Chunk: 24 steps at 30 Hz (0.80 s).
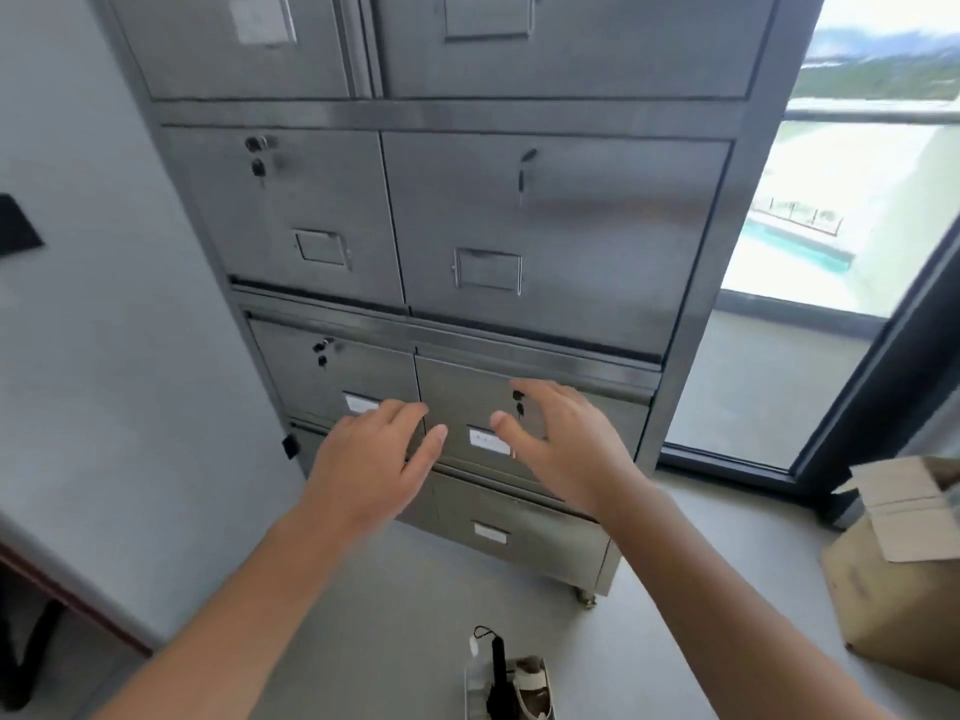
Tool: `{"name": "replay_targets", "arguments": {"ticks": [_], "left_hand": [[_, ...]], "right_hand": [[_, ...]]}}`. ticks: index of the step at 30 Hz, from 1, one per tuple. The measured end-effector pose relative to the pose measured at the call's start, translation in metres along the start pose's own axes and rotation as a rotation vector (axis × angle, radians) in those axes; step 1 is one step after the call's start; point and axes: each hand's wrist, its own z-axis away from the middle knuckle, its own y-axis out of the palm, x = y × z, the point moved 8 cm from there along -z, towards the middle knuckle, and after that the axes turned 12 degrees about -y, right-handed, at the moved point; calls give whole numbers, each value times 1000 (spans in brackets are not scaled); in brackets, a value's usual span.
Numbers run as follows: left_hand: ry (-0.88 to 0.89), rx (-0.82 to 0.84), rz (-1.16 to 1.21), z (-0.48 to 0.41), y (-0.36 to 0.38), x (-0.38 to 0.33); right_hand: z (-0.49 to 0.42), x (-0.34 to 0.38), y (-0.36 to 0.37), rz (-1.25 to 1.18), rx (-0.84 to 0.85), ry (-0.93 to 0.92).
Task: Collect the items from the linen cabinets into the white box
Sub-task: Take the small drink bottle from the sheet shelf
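Down at the lower right door of the steel linen cabinet (pixel 571 226), both hands are up: left hand (pixel 371 459) and right hand (pixel 561 444), fingers spread and loose, gripping nothing, either side of a white label (pixel 485 441) under the keyed lock (pixel 518 402). Brushed grey metal, doors shut. The white box (pixel 474 685) sits on the floor in front of the cabinet, with dark and beige items inside.

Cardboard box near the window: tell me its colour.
The cardboard box is plain tan-brown; the head view shows it.
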Motion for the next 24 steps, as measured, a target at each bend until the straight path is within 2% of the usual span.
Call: {"name": "replay_targets", "arguments": {"ticks": [2, 5, 13, 19, 24], "left_hand": [[2, -74, -16, -9, -50, -6], [16, -101, -39, -7, -90, -6], [-68, -190, -110, 41, -160, 17], [-252, -226, -174, 74, -206, 36], [-507, -198, -239, 135, -212, 50]], "right_hand": [[-14, 28, -44, 0, -46, -27], [-18, 60, -77, 2, -109, -74], [-3, 121, -74, -37, -81, -202], [-23, 169, -67, -129, -22, -394], [-17, 211, -36, -219, 127, -587]]}}
